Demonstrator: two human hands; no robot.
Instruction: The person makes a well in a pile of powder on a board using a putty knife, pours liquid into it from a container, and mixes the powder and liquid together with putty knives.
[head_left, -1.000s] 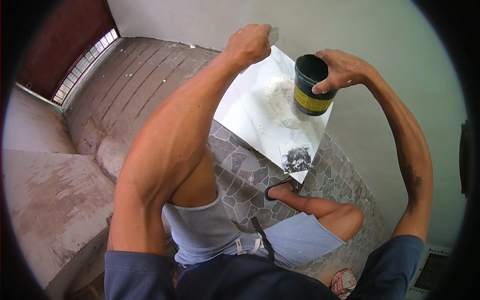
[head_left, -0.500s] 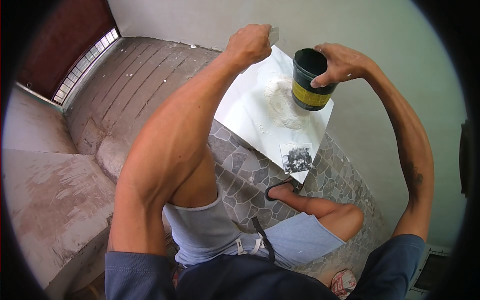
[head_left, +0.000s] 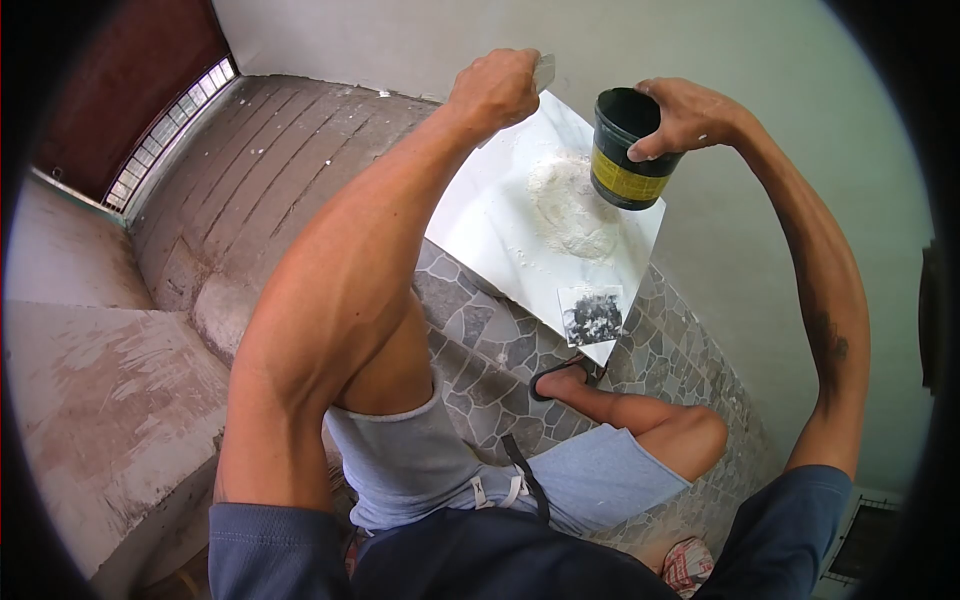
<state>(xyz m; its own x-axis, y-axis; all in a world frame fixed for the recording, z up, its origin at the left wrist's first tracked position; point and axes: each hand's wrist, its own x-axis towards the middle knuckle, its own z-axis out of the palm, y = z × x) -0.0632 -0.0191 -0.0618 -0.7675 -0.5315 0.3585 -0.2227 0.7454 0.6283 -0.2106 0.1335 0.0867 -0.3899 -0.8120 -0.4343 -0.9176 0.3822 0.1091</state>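
A dark container with a yellow band is gripped at its rim by my right hand, tilted above the white board. My left hand is closed round a flat, greyish scraper-like tool at the board's far left edge; most of the tool is hidden. Off-white powder lies heaped on the white board, below and left of the container. Near the board's closest corner sits a small square piece with black smears.
Grey stone-patterned tiles lie under the board, with my sandalled foot by its near corner. A pale wall rises behind and right. At left are a concrete ledge, a brown grooved floor and a dark red door.
The container in my right hand has risen slightly, then shifted a little to the right. My left hand has barely moved.
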